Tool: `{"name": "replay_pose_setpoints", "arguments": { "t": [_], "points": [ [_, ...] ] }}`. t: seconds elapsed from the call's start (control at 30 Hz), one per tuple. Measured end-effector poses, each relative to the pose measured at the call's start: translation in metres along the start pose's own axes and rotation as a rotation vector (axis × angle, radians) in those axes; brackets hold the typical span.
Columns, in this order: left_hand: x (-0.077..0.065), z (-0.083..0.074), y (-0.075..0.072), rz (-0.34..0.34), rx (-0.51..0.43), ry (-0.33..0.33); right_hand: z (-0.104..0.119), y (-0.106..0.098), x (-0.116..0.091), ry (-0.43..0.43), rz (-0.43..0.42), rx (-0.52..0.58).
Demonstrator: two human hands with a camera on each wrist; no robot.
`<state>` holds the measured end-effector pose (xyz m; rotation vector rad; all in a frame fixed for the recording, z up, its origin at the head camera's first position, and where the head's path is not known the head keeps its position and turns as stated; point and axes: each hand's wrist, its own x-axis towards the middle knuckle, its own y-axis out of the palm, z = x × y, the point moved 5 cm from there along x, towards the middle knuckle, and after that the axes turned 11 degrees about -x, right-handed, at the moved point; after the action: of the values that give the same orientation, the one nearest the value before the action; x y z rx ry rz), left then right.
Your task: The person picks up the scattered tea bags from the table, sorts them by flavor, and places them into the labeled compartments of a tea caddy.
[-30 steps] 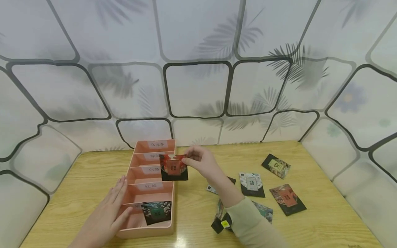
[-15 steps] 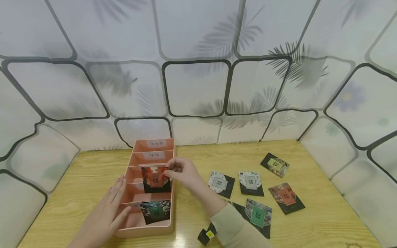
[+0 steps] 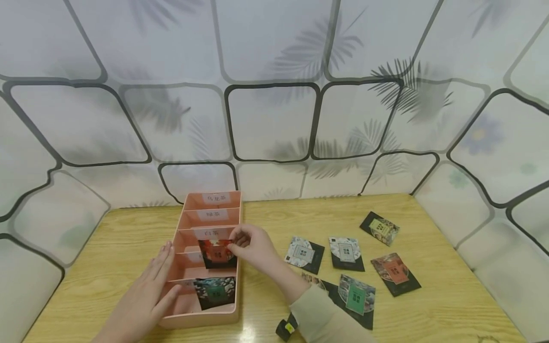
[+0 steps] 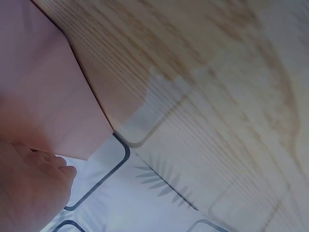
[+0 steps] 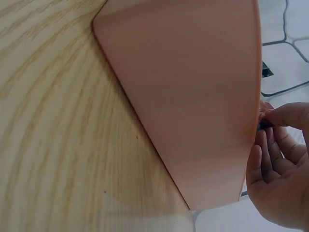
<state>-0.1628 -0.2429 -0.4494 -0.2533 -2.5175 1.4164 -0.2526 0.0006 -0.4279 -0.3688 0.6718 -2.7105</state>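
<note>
My right hand (image 3: 255, 247) pinches the right edge of a red-and-black tea packet (image 3: 218, 253), whose lower part is down inside the pink divided box (image 3: 237, 290). The packet stands in the labelled compartment second from the front. A green-labelled dark tea packet (image 3: 216, 292) leans in the front compartment. My left hand (image 3: 147, 295) rests along the box's left side with its fingers straight. In the right wrist view my thumb and fingers (image 5: 285, 116) hold the packet at the box's rim, most of it hidden behind the wall.
Right of the box lie several tea packets: two white ones (image 3: 303, 254), a yellow-labelled one (image 3: 380, 228), a red-labelled one (image 3: 396, 274) and a green-labelled one (image 3: 357, 297). A small black object with a yellow mark (image 3: 286, 328) is partly under the right sleeve (image 3: 319, 309).
My right hand has carried the red-and-black tea packet left and down from beside the box into it. The left hand has stayed at the box's side.
</note>
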Motion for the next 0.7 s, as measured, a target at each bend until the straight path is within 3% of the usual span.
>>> {"name": "replay_pose_setpoints", "arguments": {
  "t": [0.33, 0.7],
  "points": [
    [-0.0004, -0.0008, -0.0003, -0.005, 0.0, 0.004, 0.0071, 0.0014, -0.0042, -0.104, -0.005, -0.172],
    [-0.0004, 0.0008, 0.0007, 0.007, -0.008, -0.019, 0.0096, 0.0044, -0.005, -0.138, -0.014, -0.28]
  ]
}}
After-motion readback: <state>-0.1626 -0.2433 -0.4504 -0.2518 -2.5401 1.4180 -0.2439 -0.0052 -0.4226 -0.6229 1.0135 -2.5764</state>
